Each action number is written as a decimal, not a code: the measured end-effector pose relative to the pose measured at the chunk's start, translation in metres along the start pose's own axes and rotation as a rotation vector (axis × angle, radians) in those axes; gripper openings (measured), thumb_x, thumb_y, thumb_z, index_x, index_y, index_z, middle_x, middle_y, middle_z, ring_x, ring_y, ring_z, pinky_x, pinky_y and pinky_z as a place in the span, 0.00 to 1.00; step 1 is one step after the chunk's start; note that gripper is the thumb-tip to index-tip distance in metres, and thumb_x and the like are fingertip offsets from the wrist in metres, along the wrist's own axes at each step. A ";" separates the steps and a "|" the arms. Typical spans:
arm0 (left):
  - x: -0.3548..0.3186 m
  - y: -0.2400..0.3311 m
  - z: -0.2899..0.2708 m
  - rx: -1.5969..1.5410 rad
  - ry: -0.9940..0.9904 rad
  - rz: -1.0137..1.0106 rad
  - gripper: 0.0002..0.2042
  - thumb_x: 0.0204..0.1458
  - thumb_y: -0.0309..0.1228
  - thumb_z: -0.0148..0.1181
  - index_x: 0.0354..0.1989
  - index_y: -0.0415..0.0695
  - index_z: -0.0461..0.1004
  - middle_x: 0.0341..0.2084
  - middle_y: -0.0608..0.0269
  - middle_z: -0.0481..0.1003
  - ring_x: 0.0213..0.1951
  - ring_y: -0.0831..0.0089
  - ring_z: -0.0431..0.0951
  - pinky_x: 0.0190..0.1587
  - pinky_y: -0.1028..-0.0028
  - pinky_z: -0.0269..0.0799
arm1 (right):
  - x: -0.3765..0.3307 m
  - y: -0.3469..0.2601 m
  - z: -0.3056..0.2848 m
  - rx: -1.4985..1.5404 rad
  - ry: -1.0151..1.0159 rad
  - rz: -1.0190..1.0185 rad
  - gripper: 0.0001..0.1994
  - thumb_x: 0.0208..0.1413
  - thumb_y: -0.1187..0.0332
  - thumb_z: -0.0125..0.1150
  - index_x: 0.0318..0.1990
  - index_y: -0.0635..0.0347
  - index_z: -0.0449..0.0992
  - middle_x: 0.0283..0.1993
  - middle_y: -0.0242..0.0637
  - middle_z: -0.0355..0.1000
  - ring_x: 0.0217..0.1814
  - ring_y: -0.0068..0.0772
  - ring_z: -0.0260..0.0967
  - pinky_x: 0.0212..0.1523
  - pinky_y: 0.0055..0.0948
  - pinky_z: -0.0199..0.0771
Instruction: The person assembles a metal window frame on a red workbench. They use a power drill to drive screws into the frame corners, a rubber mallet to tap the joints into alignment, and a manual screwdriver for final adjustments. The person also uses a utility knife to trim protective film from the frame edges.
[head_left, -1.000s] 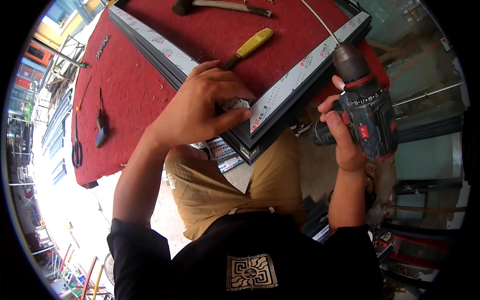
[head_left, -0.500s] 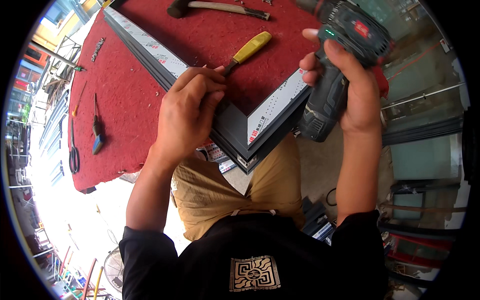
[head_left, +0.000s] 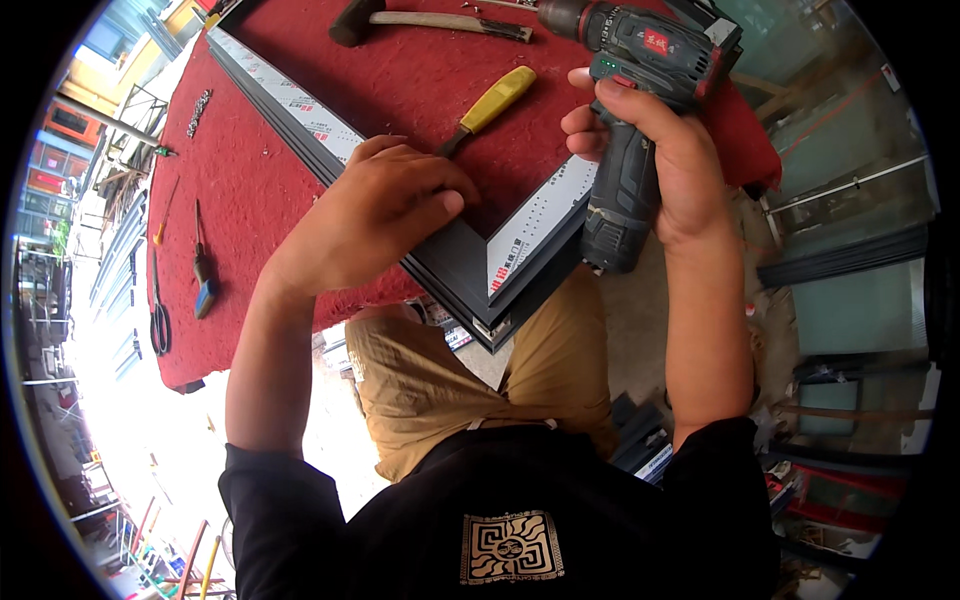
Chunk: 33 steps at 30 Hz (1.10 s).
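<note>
In the head view, the right hand (head_left: pixel 685 165) is wrapped around the handle of a dark grey cordless drill (head_left: pixel 625 185), its chuck toward the left. The left hand (head_left: pixel 385 205) lies over a dark grey metal frame (head_left: pixel 530 235) with white printed film, near its corner, fingers bent — whether they grip anything, I cannot tell. The frame rests on the red cloth-covered table (head_left: pixel 255 200), that corner toward the person. Inside it lie a yellow-handled flat-bladed tool (head_left: pixel 498 98) and a wooden-handled hammer (head_left: pixel 450 20) — outside, black-handled scissors (head_left: pixel 160 328) at left.
</note>
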<state>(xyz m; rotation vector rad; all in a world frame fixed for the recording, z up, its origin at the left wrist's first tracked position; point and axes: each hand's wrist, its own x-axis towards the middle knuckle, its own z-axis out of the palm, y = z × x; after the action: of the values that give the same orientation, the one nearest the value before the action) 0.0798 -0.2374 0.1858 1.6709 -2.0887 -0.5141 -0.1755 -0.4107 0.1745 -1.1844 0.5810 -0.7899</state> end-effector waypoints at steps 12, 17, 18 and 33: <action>0.044 0.016 -0.012 -0.150 -0.486 -0.102 0.15 0.69 0.37 0.69 0.53 0.36 0.84 0.37 0.48 0.84 0.41 0.50 0.84 0.48 0.56 0.77 | 0.005 0.000 0.001 -0.040 -0.026 0.037 0.16 0.67 0.57 0.76 0.50 0.62 0.89 0.40 0.41 0.88 0.40 0.30 0.88 0.47 0.28 0.85; 0.045 0.013 -0.006 -0.225 -0.445 -0.099 0.14 0.68 0.34 0.68 0.54 0.36 0.84 0.36 0.47 0.84 0.41 0.54 0.85 0.49 0.56 0.78 | 0.008 0.001 -0.002 -0.040 -0.036 0.038 0.16 0.67 0.58 0.76 0.51 0.63 0.89 0.40 0.41 0.88 0.39 0.30 0.87 0.46 0.27 0.86; 0.045 0.014 -0.006 -0.231 -0.440 -0.110 0.14 0.67 0.33 0.69 0.54 0.36 0.84 0.36 0.47 0.84 0.41 0.55 0.85 0.49 0.56 0.78 | 0.008 0.001 -0.002 -0.035 -0.036 0.035 0.16 0.67 0.58 0.76 0.51 0.63 0.89 0.40 0.41 0.88 0.39 0.30 0.87 0.46 0.28 0.86; 0.035 0.006 0.003 -0.143 -0.350 -0.016 0.12 0.75 0.33 0.59 0.58 0.43 0.84 0.43 0.49 0.87 0.49 0.50 0.87 0.56 0.53 0.79 | 0.005 -0.005 0.003 -0.137 -0.063 0.073 0.19 0.68 0.56 0.74 0.56 0.63 0.87 0.40 0.38 0.87 0.38 0.26 0.85 0.45 0.26 0.84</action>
<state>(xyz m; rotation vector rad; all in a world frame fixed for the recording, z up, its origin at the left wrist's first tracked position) 0.0662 -0.2705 0.1899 1.6082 -2.2136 -0.9990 -0.1714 -0.4139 0.1800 -1.3020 0.6309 -0.6571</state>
